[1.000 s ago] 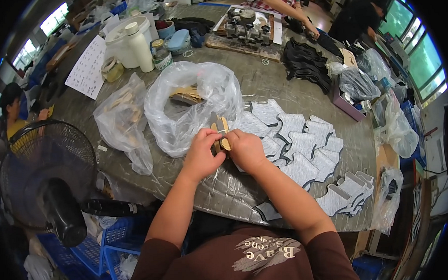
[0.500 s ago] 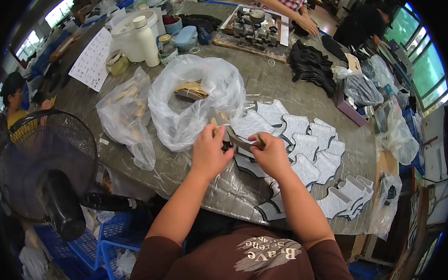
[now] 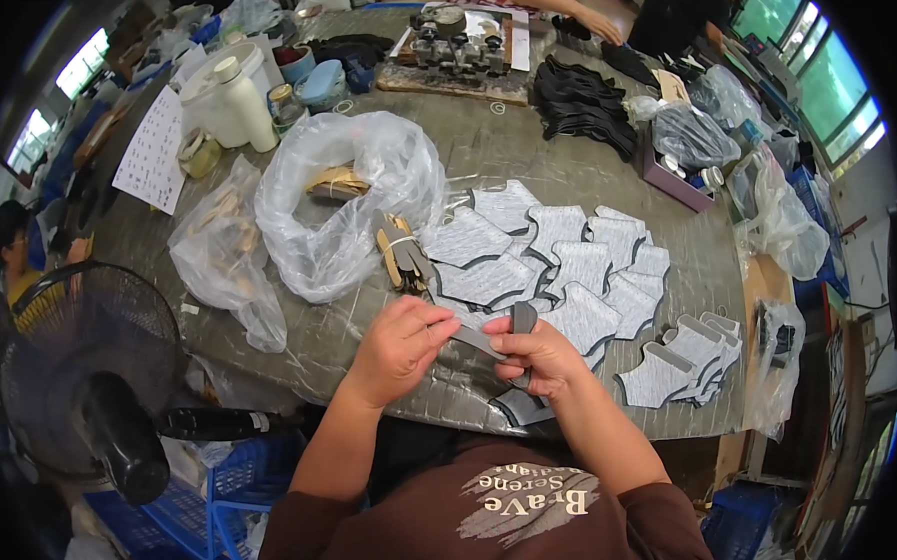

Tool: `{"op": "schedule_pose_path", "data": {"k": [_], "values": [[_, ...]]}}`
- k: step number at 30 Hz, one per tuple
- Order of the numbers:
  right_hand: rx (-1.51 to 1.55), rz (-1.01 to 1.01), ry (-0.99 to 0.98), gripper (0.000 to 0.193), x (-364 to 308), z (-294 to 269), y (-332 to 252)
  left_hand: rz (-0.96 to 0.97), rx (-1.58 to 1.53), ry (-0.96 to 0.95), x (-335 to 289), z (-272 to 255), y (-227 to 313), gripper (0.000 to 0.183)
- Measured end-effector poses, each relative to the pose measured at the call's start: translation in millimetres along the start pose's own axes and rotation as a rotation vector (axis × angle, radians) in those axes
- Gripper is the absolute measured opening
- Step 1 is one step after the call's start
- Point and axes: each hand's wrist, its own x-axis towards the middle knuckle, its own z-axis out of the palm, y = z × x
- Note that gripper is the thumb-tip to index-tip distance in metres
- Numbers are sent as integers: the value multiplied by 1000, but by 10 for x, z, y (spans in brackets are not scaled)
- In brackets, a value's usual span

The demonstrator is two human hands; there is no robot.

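Observation:
Close to the table's near edge, my left hand (image 3: 397, 350) pinches the end of a grey strip (image 3: 478, 341). My right hand (image 3: 540, 356) is closed on the strip's other end and on another dark grey strip (image 3: 523, 317) that sticks up from its fingers. Just beyond my left hand lies a bundle (image 3: 403, 254) of grey and tan strips, tied round with a pale band. Overlapping light grey cut pieces (image 3: 580, 264) with dark edges spread beyond my right hand. A smaller stack of such pieces (image 3: 656, 376), grey strips lying on them, is to the right.
An open plastic bag (image 3: 297, 257) with tan strips inside stands left of the pieces, beside a second bag (image 3: 222, 240). A bottle (image 3: 245, 104), jars and a tub are farther back. A fan (image 3: 92, 366) is at left. Across the table, another person's hand (image 3: 597, 23) reaches in.
My hands have come back toward me from beside the bag. The banded bundle now lies on the table, out of my hands, and grey strips are between my fingers. The view has shifted.

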Motion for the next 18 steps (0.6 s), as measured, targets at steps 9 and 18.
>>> {"op": "schedule_pose_path", "data": {"k": [9, 18], "values": [[2, -430, 23, 20, 113, 82, 307, -555, -331, 270, -199, 480, 312, 18], [-58, -457, 119, 16, 229, 190, 456, -205, 168, 23, -125, 504, 590, 18]]}}
